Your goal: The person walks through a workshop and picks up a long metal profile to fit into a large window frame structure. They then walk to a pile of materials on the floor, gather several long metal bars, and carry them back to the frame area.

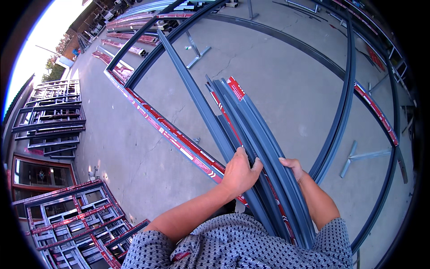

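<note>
A bundle of long grey metal profiles (257,121), some with strips of red printed film, lies against my front and points away from me. My left hand (242,172) is closed over the bundle's left side, thumb and fingers on the profile edges. From the right, my right hand (293,168) grips the outermost profile, its thumb on top and its other fingers mostly hidden underneath. Just left of the bundle, a single long grey bar (192,89) runs up to the far frame. The bundle's near end is at my shirt.
A large grey frame with a red-filmed side bar (165,127) surrounds me; its right bars (340,103) curve past my right arm. Metal stands (358,157) rest on the concrete floor (286,85). Finished frames (76,219) are stacked at left, and wrapped profiles (130,38) lie far left.
</note>
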The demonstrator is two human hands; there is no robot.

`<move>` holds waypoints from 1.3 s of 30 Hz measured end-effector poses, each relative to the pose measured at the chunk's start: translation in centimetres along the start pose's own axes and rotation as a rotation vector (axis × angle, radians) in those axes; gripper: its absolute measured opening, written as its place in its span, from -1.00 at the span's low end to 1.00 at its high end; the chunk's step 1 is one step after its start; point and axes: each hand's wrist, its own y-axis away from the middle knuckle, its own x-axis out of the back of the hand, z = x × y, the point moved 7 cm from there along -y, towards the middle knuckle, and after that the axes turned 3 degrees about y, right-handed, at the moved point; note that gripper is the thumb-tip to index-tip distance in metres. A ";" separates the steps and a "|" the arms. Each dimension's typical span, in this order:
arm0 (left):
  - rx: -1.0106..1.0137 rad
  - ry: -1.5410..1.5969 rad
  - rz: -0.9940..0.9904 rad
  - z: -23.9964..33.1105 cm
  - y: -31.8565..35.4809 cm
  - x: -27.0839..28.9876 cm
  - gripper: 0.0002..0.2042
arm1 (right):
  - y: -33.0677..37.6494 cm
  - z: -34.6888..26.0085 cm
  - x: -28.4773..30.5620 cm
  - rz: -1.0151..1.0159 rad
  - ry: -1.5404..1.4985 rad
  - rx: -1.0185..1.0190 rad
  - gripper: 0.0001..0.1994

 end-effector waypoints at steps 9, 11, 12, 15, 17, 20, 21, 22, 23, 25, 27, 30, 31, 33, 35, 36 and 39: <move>-0.107 0.107 0.106 0.1 -1.2 -0.9 -0.64 | 0.3 -3.3 -1.7 0.081 0.048 0.084 -0.23; -0.135 0.106 0.100 0.2 -1.2 -1.5 -0.64 | 0.5 -3.2 -1.2 0.090 0.015 0.112 -0.27; -0.149 0.106 0.103 0.3 -1.2 -1.7 -0.63 | 0.8 -3.3 -1.1 0.077 0.010 0.117 -0.28; -0.179 0.092 0.103 1.1 -0.8 -2.2 -0.62 | 1.4 -3.4 -1.6 0.044 -0.025 0.133 -0.31; -0.199 0.075 0.102 1.6 -0.7 -2.7 -0.59 | 1.7 -3.6 -1.4 0.035 -0.054 0.158 -0.31; -0.238 0.067 0.113 1.3 -0.7 -3.7 -0.44 | 2.0 -3.7 -0.5 0.046 -0.050 0.180 -0.32; -0.249 0.078 0.116 1.2 -0.6 -4.0 -0.38 | 2.1 -3.5 -0.1 0.065 -0.038 0.180 -0.31; -0.265 0.087 0.114 1.4 -0.6 -4.4 -0.32 | 2.4 -3.5 0.3 0.087 -0.030 0.186 -0.30; -0.283 0.096 0.109 1.6 -0.5 -4.7 -0.27 | 2.8 -3.5 0.8 0.111 -0.023 0.194 -0.29; -0.258 0.058 0.126 1.2 -0.5 -5.2 -0.23 | 3.5 -3.6 -0.4 0.114 -0.064 0.202 -0.19; -0.285 0.034 0.102 2.1 -0.7 -5.7 -0.23 | 3.1 -2.7 1.4 0.093 -0.063 0.147 -0.13; -0.315 -0.032 0.119 1.6 -1.0 -5.4 -0.23 | 2.7 -3.2 0.4 0.125 -0.033 0.138 -0.03; -0.294 -0.013 0.088 1.6 -0.9 -5.6 -0.23 | 2.9 -3.6 0.2 0.124 0.034 0.167 0.04; -0.198 0.117 0.018 0.8 -1.1 -6.3 -0.17 | 3.1 -3.9 0.1 0.129 0.111 0.222 0.19; -0.191 0.205 -0.023 1.1 -0.7 -6.6 -0.16 | 3.3 -3.9 -0.4 0.103 0.097 0.233 0.18; -0.172 0.230 -0.036 1.2 -0.6 -6.8 -0.15 | 3.8 -4.0 -0.7 0.096 0.092 0.241 0.18; -0.156 0.250 0.012 0.5 -0.8 -6.9 -0.13 | 4.6 -4.2 -1.5 0.096 0.076 0.233 0.14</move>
